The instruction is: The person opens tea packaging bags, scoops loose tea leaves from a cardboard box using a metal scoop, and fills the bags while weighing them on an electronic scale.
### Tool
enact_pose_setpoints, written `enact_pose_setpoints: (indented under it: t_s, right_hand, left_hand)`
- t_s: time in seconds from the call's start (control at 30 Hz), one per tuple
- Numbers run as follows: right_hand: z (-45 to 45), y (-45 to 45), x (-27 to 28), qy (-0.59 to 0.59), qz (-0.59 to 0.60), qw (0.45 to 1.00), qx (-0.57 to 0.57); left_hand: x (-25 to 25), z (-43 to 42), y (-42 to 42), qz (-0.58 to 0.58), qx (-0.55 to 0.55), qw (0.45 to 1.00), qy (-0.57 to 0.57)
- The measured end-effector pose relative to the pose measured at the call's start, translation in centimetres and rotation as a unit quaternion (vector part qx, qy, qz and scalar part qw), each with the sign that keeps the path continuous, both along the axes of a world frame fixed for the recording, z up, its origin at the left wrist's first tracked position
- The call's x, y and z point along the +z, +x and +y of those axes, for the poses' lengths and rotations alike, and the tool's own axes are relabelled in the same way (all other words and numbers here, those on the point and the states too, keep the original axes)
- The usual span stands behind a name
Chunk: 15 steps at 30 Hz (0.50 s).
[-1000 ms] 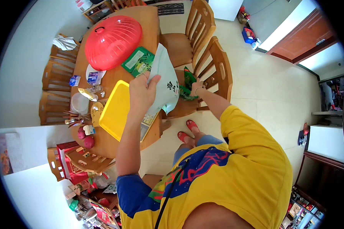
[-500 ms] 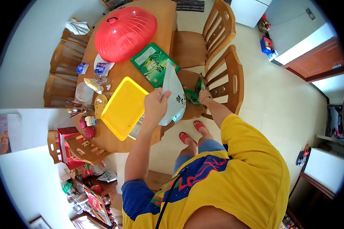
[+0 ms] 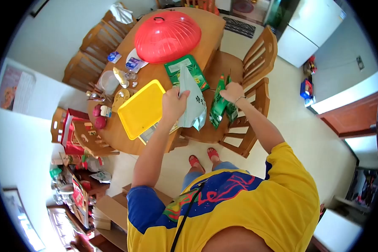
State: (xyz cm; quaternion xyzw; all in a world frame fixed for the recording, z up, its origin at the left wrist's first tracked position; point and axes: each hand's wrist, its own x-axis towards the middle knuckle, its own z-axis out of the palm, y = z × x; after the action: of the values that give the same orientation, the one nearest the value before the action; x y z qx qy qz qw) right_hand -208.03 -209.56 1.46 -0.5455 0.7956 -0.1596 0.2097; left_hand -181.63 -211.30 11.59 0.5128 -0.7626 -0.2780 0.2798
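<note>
My left hand point(image 3: 174, 105) is closed on the top edge of a pale bag point(image 3: 193, 103) with dark writing, which hangs at the table's edge. My right hand point(image 3: 233, 92) grips the upper part of green packets point(image 3: 218, 107), held over a chair seat just right of the bag. Behind the pale bag a flat green package point(image 3: 185, 69) lies on the table. The yellow tray point(image 3: 142, 110) is left of my left hand, on top of something grey that is mostly hidden.
A red dome cover point(image 3: 168, 38) stands on the wooden table point(image 3: 214, 31). Fruit point(image 3: 101, 122), a clear container point(image 3: 108, 82) and tissue packs are along its left side. Wooden chairs point(image 3: 262, 50) surround it. An open cardboard box point(image 3: 113, 210) is on the floor at lower left.
My right hand has lifted the green packets from the chair, and they now hang more upright. The view has turned. My left hand still holds the pale bag.
</note>
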Motion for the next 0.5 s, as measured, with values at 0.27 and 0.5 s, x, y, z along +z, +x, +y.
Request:
enact_pose_setpoints:
  t_s: [0.27, 0.5]
  right_hand:
    - [1.3, 5.0, 21.3, -0.238, 0.003, 0.952, 0.192]
    - [3.9, 15.5, 33.6, -0.291, -0.02, 0.912, 0.289]
  left_hand:
    - [9.0, 1.5, 2.5, 0.049, 0.082, 0.993, -0.07]
    - [18.5, 7.4, 12.8, 0.155, 0.145, 0.973, -0.09]
